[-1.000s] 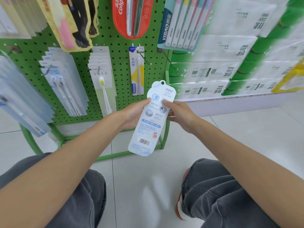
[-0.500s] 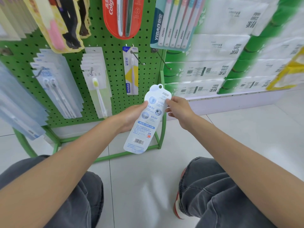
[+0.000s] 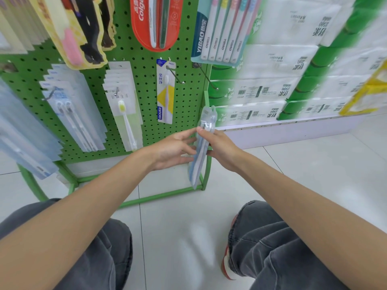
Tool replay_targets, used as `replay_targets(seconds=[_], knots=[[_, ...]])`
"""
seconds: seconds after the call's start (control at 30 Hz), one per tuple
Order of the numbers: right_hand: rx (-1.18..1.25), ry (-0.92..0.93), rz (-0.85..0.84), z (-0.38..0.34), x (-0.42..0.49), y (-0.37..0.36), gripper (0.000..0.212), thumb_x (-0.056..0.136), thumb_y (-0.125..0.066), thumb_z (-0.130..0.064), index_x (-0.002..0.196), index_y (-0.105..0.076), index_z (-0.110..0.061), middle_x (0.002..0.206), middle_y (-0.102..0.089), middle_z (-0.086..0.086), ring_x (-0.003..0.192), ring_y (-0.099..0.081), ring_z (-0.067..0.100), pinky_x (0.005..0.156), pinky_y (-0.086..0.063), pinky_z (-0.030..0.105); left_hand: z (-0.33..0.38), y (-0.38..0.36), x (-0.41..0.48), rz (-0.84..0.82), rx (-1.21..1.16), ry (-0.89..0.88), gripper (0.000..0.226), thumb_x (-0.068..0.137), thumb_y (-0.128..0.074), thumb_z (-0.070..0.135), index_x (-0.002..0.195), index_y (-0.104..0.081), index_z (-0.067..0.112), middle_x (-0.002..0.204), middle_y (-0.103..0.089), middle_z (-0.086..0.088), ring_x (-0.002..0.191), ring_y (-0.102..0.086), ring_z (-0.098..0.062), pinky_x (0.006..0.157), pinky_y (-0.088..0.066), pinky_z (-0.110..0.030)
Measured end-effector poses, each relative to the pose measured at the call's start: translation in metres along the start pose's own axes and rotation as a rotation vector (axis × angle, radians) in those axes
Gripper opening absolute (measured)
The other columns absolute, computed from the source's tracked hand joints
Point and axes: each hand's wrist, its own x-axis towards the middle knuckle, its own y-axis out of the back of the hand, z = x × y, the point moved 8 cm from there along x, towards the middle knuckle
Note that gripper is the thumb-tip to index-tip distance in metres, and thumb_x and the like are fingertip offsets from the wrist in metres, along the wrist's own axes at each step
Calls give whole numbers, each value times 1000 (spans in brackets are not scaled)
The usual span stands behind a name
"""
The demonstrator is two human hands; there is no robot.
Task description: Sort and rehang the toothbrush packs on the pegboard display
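Toothbrush pack (image 3: pixel 198 164) edge-on before pegboard (image 3: pixel 146 132), pinched by fingers of right hand (image 3: pixel 222 147), fingers of left hand (image 3: pixel 173 149) straight against its side.

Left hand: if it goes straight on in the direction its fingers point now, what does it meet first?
The toothbrush pack, turned edge-on and pinched by the right hand. The left hand points its straight fingers at it, nearly touching; depth is unclear.
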Motion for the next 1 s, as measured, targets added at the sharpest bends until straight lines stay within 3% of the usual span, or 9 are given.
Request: replay_targets(seconds=[0.1, 0.2, 0.3, 0.37, 0.47, 0.57, 0.7, 0.8, 1.0], knots=[[-6, -3, 8, 1, 1, 2, 34, 99, -54, -34, 129, -59, -17, 123, -67, 5, 114, -64, 22, 107, -44, 46, 3, 17, 0, 216, 88, -26, 60, 93, -57, -4, 143, -45, 27, 148, -42, -10, 124, -52, -19, 102, -49, -39], [-2, 7, -32, -1, 1, -2, 37, 98, -56, -35, 132, -57, -18, 121, -69, 5, 110, -66, 21, 101, -49, 44, 5, 30, 0, 364, 262, -39, 64, 92, -66, 14, 149, -36, 25, 143, -44, -8, 124, -50, -19, 106, -43, -41], [8, 29, -45, -4, -1, -5, 37, 96, -60, -33, 129, -59, -16, 118, -71, 6, 105, -69, 22, 92, -56, 39, 9, 24, 1, 315, 263, -72, 54, 94, -65, 17, 143, -43, 22, 124, -60, -3, 96, -59, -2, 78, -46, -22], [26, 32, 2, -6, -1, 0, 34, 97, -60, -31, 124, -63, -11, 114, -72, 9, 100, -71, 22, 83, -59, 35, 11, 29, 1, 377, 296, -98, 43, 94, -66, 18, 133, -48, 19, 108, -64, 0, 86, -59, -1, 64, -42, -18], [59, 31, 111, -6, 0, 13, 32, 97, -61, -28, 119, -65, -5, 112, -71, 15, 91, -71, 23, 75, -60, 33, 12, 39, -2, 478, 266, -112, 32, 92, -68, 19, 120, -52, 15, 94, -64, -2, 84, -64, -12, 72, -54, -31], [62, 30, 185, -7, 0, 21, 26, 95, -63, -28, 112, -64, -8, 110, -71, 14, 87, -70, 23, 81, -59, 41, 13, 39, -3, 484, 216, -132, 24, 91, -69, 13, 111, -57, 10, 89, -65, -7, 88, -70, -25, 86, -58, -46], [5, 46, 268, -7, -1, 25, 14, 93, -64, -28, 102, -68, -18, 107, -73, 11, 94, -68, 29, 100, -47, 54, 15, 35, -3, 468, 233, -168, 11, 92, -66, 10, 101, -60, 10, 88, -66, -8, 91, -70, -27, 85, -58, -45], [-11, 45, 303, -6, -2, 26, 11, 92, -63, -31, 98, -66, -22, 107, -72, 9, 104, -68, 29, 99, -49, 52, 19, 34, -3, 465, 264, -202, 7, 93, -65, 11, 95, -61, 16, 87, -67, -7, 90, -70, -26, 84, -59, -44], [-23, 195, 387, -25, -11, 34, 22, 93, -62, -32, 107, -64, -16, 106, -69, 15, 101, -67, 29, 96, -51, 49, 35, 27, -5, 459, 269, -311, 10, 92, -68, 13, 100, -64, 15, 95, -71, -7, 93, -70, -24, 83, -60, -42]])
